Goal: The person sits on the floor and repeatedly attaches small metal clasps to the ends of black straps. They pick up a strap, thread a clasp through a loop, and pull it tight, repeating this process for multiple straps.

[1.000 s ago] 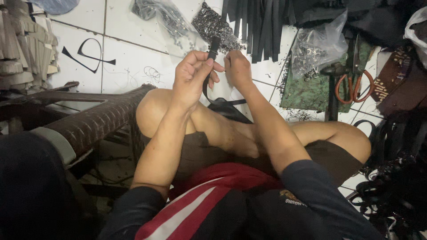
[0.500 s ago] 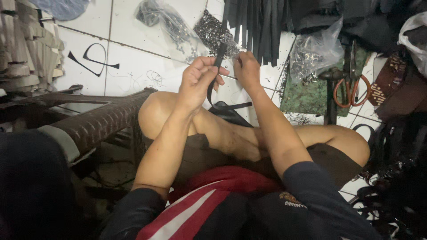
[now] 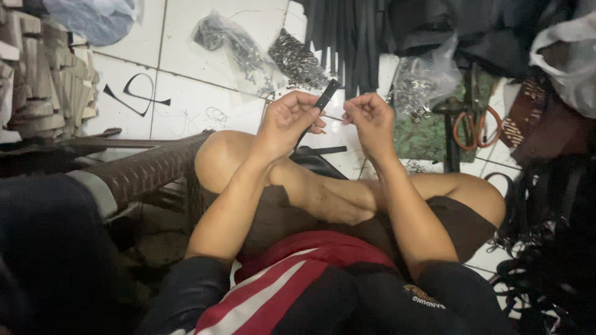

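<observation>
Left hand [image 3: 287,121] curls around a narrow black strap [image 3: 323,99], fingers closed on it so that the upper end of the strap sticks out past the knuckles and slants up to the right. Right hand [image 3: 367,116] sits just beside it, raised to the same height, fingers bunched narrow as if pinching something small; what it grips, if anything, is too fine to make out. Both forearms rise from the lap, elbows low, wrists bent inward so the hands nearly meet above the bare knees of crossed legs.

Under the hands lies a white tiled floor [image 3: 186,105] with grey grout lines. Beyond the hands a clear plastic bag of small dark metal pieces [image 3: 233,46] rests on the tiles, next to a loose heap of metal fittings [image 3: 298,61] and a fan of black strips [image 3: 351,37]. Further right sits another clear bag of shiny hardware [image 3: 422,80], then scissors with orange handles [image 3: 475,124] on a green patterned cloth [image 3: 428,133]. At far left stands a stack of pale wooden blocks [image 3: 46,80], and a thin black loop [image 3: 136,93] lies on the tile near it.
</observation>
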